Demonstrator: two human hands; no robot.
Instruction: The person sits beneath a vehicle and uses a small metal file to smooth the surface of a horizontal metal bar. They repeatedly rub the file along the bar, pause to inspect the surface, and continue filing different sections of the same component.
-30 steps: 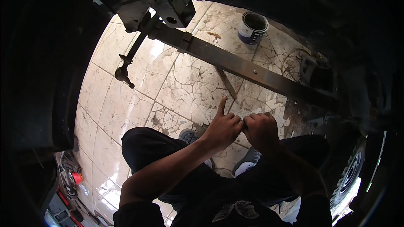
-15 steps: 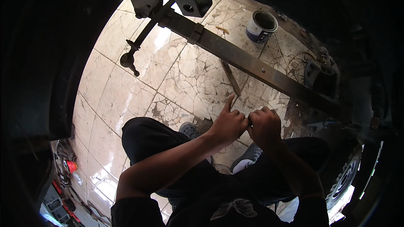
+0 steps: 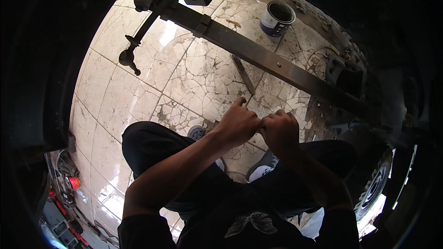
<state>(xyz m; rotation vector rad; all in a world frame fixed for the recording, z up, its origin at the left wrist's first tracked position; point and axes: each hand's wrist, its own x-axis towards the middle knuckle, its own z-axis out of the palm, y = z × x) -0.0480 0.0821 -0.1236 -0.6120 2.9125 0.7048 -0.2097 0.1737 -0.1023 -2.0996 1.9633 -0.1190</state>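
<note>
One finger of the left hand (image 3: 240,122) is jutting forward while the rest are curling against the curled right hand (image 3: 280,131); whether they are pinching anything, one cannot tell. A narrow strip (image 3: 243,74) is lying on the tiled floor (image 3: 184,69) just beyond, slanting upper left to lower right, its near end pointing handward. A metal beam (image 3: 249,50) is running less steeply above.

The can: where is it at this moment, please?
In the head view, the can stands on the floor, right of centre near the top, on the far side of the long bar.
</note>
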